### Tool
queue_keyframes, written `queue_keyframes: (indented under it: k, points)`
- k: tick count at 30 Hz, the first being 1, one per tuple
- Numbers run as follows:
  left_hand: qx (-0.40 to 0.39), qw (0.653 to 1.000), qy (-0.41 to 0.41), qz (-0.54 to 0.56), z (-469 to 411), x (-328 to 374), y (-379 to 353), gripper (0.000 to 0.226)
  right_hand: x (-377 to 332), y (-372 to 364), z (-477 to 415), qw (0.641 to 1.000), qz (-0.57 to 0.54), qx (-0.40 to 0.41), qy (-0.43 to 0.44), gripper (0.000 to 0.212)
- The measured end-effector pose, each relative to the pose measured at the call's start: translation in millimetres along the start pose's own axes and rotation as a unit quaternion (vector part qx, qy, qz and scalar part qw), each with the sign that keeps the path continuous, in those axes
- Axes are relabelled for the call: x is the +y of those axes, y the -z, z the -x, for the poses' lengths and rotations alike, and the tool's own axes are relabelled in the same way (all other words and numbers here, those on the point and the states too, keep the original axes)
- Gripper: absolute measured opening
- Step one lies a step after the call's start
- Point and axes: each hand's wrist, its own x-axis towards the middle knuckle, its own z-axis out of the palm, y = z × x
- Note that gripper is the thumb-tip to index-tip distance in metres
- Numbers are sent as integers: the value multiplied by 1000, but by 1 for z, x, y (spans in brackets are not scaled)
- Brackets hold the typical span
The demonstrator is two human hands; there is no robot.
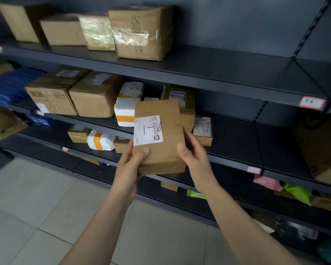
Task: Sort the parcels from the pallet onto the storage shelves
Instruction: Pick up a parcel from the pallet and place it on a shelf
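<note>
I hold a flat brown cardboard parcel [161,148] in front of the dark storage shelves [227,73]. Its white label bears a handwritten mark and "6". My left hand [131,163] grips its lower left corner, thumb on the front face. My right hand [194,152] holds the right edge, thumb on the front and fingers behind. The parcel hangs in the air at the height of the third shelf board [237,161], in front of other parcels there.
Several cardboard boxes [141,33] stand on the top shelf, more boxes [96,94] and white taped packets [126,111] on the shelves below. Red-framed tags [312,102] mark shelf edges. Pink and green bags [296,192] lie low right. A large box [321,150] stands at far right. Tiled floor [36,197] lies left.
</note>
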Motion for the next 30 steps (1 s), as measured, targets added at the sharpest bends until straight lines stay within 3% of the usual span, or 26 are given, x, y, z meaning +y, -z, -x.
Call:
queue_keyframes:
  k: [5,13,20,24,30]
  points:
    - [-61,998,-21,-28,27,53,9,67,-48,-16,19,993,93,-24,70,109]
    - [-205,963,-127,-122,12,130,-22,54,-118,1,0,983,77,65,151,103]
    - [-160,921,-243,-259,-61,169,-78,59,-150,37,-62,975,65,108,185,83]
    - [-113,887,-309,-326,-107,184,-114,59,-157,66,-124,975,98,124,153,88]
    - [-71,849,-308,-423,-174,192,-137,84,-157,89,-202,978,146,105,104,90]
